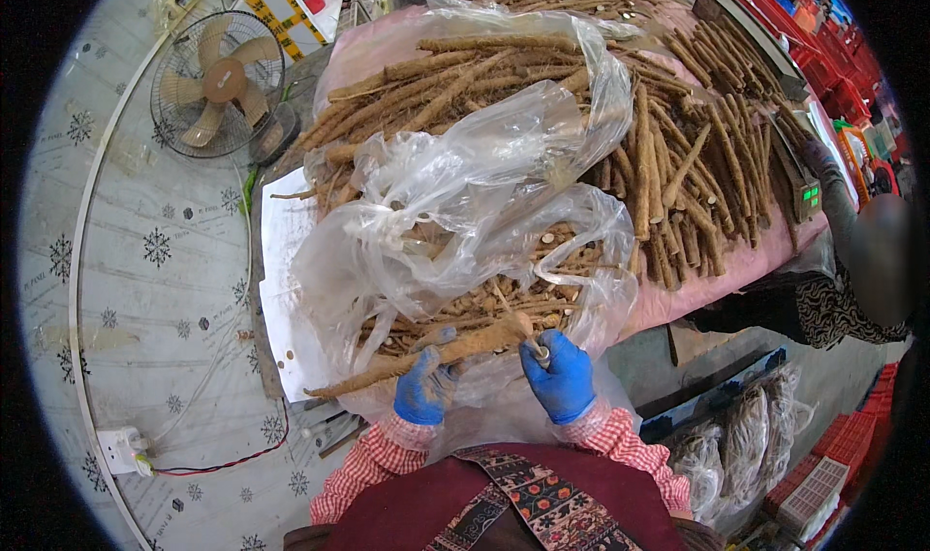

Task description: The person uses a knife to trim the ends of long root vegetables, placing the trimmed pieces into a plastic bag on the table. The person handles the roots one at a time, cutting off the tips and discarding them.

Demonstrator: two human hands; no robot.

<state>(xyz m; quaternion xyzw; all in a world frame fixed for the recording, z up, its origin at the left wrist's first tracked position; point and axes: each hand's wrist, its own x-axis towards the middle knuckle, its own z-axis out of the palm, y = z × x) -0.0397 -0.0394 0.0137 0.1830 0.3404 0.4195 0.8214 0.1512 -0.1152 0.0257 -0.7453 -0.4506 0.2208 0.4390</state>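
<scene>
Both blue-gloved hands worked at the near edge of a pink-covered table (pixel 678 299): the left hand (pixel 423 388) gripped a long brown root (pixel 426 355), the right hand (pixel 560 377) pinched what looked like its cut end. Beyond, crinkled clear plastic bags (pixel 465 212) held more roots; a fan (pixel 219 84) stood farther left.

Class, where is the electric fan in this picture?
In the head view, the fan stands upper left on the patterned floor, just left of the table's root pile.
</scene>
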